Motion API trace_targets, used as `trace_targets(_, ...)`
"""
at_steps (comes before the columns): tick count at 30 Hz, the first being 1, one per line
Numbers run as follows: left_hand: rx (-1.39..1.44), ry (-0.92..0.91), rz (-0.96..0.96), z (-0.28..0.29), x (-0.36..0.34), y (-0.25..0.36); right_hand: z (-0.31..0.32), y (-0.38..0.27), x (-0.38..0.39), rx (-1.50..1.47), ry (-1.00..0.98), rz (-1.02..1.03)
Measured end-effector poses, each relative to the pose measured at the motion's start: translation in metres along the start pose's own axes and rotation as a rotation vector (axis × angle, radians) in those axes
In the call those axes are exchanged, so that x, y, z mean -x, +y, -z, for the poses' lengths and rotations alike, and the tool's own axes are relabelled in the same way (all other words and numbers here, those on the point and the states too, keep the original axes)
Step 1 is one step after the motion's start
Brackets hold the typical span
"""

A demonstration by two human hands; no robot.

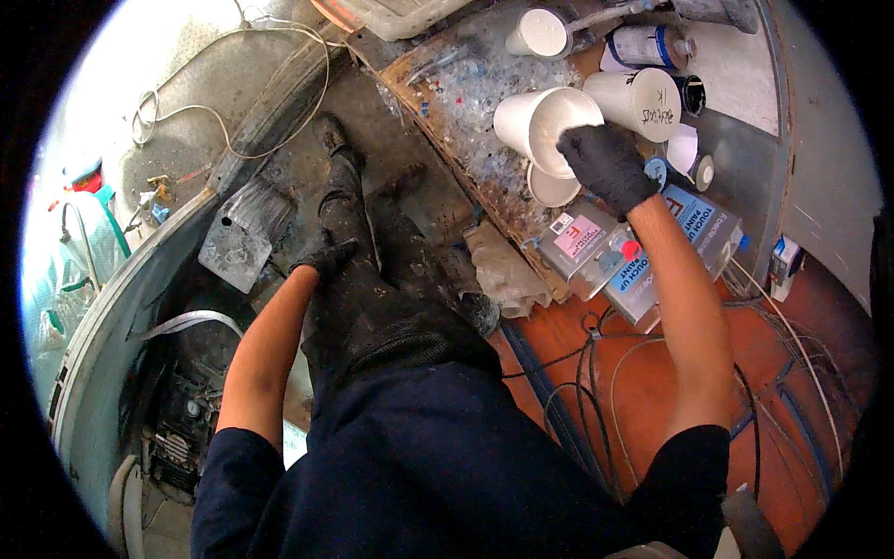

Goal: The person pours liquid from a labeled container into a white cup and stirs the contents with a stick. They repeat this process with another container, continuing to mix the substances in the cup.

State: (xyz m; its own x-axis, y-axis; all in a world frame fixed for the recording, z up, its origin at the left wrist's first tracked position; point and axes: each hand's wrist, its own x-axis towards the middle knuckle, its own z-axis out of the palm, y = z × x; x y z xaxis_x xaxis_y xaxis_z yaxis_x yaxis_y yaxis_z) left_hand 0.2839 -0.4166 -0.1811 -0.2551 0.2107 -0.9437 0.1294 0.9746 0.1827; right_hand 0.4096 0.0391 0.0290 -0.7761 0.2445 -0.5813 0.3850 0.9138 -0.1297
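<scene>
Right hand [610,170] at white tub [519,121] near cans [635,300] with pink and blue labels [574,238], left hand [323,258] by trousers [419,326], both grips unclear

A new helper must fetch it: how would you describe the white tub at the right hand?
Start at the spattered work surface, upper right, and find the black-gloved right hand over it. The white tub is right at that hand. Its wide mouth is open, unlike the tub with dark handwriting beside it, and it looks larger than the white cup above it in the picture.

metal cans [589,274]: printed labels [575,237] | white cup [611,97]: black handwriting [657,115]
</scene>
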Motion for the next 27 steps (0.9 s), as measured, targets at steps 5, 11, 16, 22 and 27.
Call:
trace_targets(5,0.055,0.003,-0.037,-0.013,-0.023,-0.023,-0.001,0.026,0.007,0.131,0.067,-0.248)
trace_targets(11,0.021,-0.017,-0.026,-0.011,-0.021,-0.023,-0.013,0.012,-0.004,-0.134,0.166,-0.08)
trace_targets(16,0.058,-0.026,0.027,-0.005,-0.009,-0.01,0.0,0.021,0.01,0.168,0.018,-0.177)
trace_targets(22,0.047,-0.045,0.0,-0.006,-0.015,-0.017,-0.001,0.009,-0.001,0.001,0.106,-0.104)
trace_targets(27,0.022,-0.033,0.047,-0.005,-0.016,-0.013,-0.002,0.028,0.011,0.126,-0.025,-0.082)
